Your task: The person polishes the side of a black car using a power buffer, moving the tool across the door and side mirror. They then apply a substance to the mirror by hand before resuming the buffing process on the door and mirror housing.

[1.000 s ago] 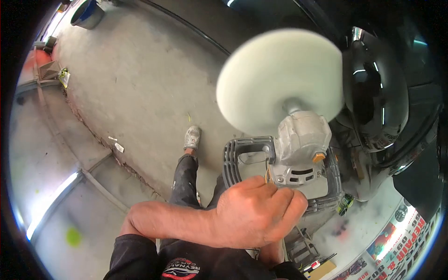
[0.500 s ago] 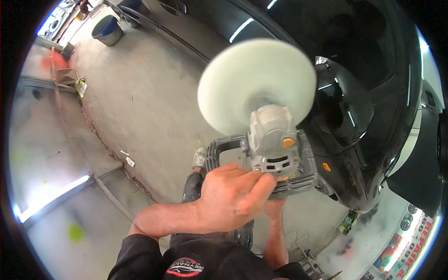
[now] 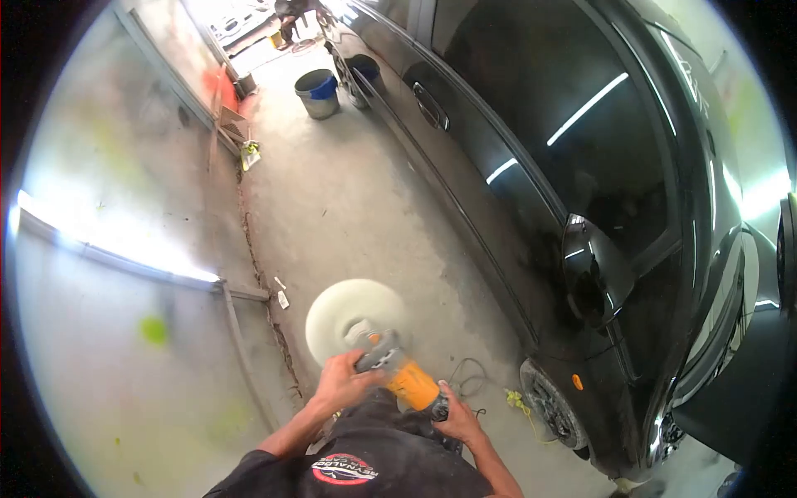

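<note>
Low in the view, close to my body, is an orange and grey power polisher (image 3: 413, 384). Its round white pad (image 3: 336, 311) points away from me, over the floor, and looks smeared as if spinning. My left hand (image 3: 344, 383) is closed round the grey handle behind the pad. At the other end, my right hand (image 3: 458, 417) grips the rear of the body. The pad is apart from the black car (image 3: 473, 191), which stands to the right with its side mirror (image 3: 594, 270) sticking out.
A bucket with a blue patch (image 3: 318, 94) stands farther along the concrete floor (image 3: 332, 207). A cord (image 3: 471, 378) lies near the front wheel (image 3: 552, 407). At left runs a paint-spotted wall (image 3: 124, 349) with a lit tube. A person (image 3: 290, 18) is partly visible at the far end.
The polisher has dropped from high by the car's mirror to low near my body, farther left. My view has shifted, showing more of the car's side. Both hands stay on the tool.
</note>
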Demonstrator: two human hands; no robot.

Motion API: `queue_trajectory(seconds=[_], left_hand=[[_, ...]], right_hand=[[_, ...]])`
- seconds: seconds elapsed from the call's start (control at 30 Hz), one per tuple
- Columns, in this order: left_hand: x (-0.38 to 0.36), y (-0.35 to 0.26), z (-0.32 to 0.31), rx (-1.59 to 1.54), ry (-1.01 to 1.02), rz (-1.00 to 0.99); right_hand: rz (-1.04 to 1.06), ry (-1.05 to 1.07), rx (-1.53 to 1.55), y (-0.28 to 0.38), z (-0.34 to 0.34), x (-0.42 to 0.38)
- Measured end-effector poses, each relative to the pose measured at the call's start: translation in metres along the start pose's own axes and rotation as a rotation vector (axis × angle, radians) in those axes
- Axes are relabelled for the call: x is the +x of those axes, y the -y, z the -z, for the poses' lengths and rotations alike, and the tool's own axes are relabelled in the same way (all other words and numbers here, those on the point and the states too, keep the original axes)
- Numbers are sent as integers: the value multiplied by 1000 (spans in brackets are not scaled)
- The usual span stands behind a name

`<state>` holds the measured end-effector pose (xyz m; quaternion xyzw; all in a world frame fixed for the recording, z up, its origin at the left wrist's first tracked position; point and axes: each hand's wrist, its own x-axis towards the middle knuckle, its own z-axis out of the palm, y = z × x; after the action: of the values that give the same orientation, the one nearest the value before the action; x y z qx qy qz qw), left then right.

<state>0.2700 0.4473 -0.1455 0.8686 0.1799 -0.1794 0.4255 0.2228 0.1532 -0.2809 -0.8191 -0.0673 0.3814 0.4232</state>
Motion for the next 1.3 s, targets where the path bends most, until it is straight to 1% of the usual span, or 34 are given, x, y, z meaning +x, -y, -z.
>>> queue_trajectory(seconds=[0.1,0.17,0.27,0.37,0.43,0.47,0.5,0.57,0.6,0.67,0.7,0.73,0.8,0.87,0.9,0.93,1.03,1.13,1.2,1.23,1.3], left_hand=[[-27,35,11,-155,-74,112],[-37,33,23,-240,-115,156],[-34,48,26,-368,-130,158],[-17,47,36,-413,-114,135],[4,38,54,-305,-32,154],[12,38,64,-241,28,161],[21,39,70,-332,-3,129],[48,34,73,-503,19,36],[61,29,77,-458,105,56],[86,17,91,-364,201,91],[82,21,87,-331,203,71],[98,25,88,-272,223,29],[118,33,88,-153,254,-52],[120,34,91,4,224,-180],[120,34,94,76,203,-243],[116,30,100,55,207,-208],[99,23,108,-26,183,-75],[84,29,110,-130,148,51],[74,40,108,-239,155,119],[71,47,105,-259,137,99],[66,61,99,-295,103,56]], right_hand=[[10,160,-98,8,-7,9],[-12,242,-135,28,-4,13],[79,222,-147,23,-15,26],[87,213,-110,24,-22,47],[207,135,47,8,-29,74],[253,82,138,19,-33,73],[176,102,189,25,-27,77],[55,68,-72,72,-3,77],[-13,61,-194,86,9,77],[146,-313,-438,92,29,79],[194,-493,-466,103,47,66],[228,-678,-494,129,78,59],[219,-1001,-651,184,146,41],[194,-1285,-901,201,205,51],[136,-1331,-994,198,233,62],[82,-1371,-1092,194,255,72],[-150,-1323,-1165,183,287,88],[-178,-1416,-1293,167,295,99],[-225,-1419,-1313,158,302,113],[-244,-1417,-1320,163,300,113],[-215,-1327,-1160,170,300,107]])
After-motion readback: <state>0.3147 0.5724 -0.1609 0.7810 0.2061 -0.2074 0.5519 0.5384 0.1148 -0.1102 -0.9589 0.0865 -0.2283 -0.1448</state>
